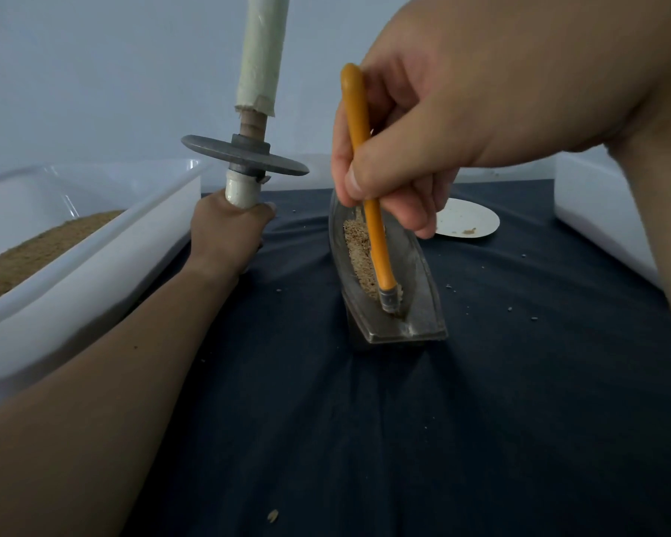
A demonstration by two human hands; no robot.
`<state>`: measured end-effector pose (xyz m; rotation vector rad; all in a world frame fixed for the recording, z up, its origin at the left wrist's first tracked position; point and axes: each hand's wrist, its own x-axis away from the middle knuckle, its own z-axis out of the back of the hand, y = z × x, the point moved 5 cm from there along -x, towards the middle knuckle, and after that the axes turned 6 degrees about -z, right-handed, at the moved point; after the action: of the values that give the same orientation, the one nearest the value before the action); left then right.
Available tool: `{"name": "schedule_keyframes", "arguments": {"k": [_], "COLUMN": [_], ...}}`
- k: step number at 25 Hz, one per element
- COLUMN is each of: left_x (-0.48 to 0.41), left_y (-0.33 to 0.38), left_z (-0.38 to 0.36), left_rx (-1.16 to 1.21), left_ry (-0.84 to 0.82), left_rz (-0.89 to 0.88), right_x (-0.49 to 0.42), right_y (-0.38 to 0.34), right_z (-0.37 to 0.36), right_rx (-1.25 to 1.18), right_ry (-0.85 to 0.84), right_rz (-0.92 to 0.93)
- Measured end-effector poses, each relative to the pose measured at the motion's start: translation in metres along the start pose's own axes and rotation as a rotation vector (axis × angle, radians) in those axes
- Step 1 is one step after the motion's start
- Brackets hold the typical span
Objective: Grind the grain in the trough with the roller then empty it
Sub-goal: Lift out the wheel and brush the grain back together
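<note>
Between grinding and emptying, seemingly: sweeping grain [359,253] inside trough [423,304], central on worktop [365,439], with orange brush [369,211] pinched in right grip [415,149]. Roller [245,155] upright at ten o'clock, clamped in left grip [229,230]. Next, likely: tipping toward plate [469,220] at two o'clock.

No text, label, brand, number or sign can be read. The roller [245,157] above the left hand's [225,234] grip, the brush [378,246] below the right hand's [423,149] grip, and the trough [423,296] show only plain surfaces.

Dark cloth [365,420] under trough [429,304], plate [469,219], white tubs [94,273], stray grains [272,516].
</note>
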<state>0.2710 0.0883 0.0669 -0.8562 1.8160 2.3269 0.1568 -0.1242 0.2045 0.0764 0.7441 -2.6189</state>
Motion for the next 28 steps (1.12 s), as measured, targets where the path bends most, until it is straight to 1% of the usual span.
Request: {"name": "schedule_keyframes", "arguments": {"k": [1,4,7,14,16,19,21,24,26,28], "left_x": [0.0,-0.001,-0.001,-0.004,-0.003,-0.002,-0.001,-0.001,-0.002,-0.003], "left_y": [0.0,-0.001,-0.002,-0.005,-0.005,-0.003,-0.003,-0.003,-0.004,-0.005], "left_z": [0.0,0.0,0.0,0.0,0.0,0.0,0.001,0.001,0.001,0.001], "left_rx": [-0.005,-0.016,-0.02,-0.007,-0.002,-0.001,-0.004,-0.005,-0.008,-0.003], "left_ry": [-0.001,0.002,0.003,0.011,0.004,0.002,0.008,0.012,0.006,0.003], "left_rz": [0.0,0.004,0.004,0.012,0.014,0.017,0.018,0.019,0.021,0.026], "right_x": [0.0,0.002,0.01,0.009,0.008,0.011,0.013,0.015,0.012,0.008], "right_y": [-0.001,0.0,-0.005,0.002,0.005,0.002,-0.002,-0.009,-0.008,-0.002], "right_z": [-0.001,0.0,0.0,0.007,0.015,0.026,0.027,0.017,0.01,0.006], "right_rx": [0.008,-0.05,-0.006,0.047,0.019,-0.036,-0.063,-0.078,-0.063,-0.064], "right_ry": [-0.029,-0.009,-0.122,-0.001,0.058,0.107,0.081,-0.009,-0.018,0.01], "right_rz": [0.011,0.025,0.048,0.017,0.001,0.033,0.061,0.085,0.071,0.029]}}
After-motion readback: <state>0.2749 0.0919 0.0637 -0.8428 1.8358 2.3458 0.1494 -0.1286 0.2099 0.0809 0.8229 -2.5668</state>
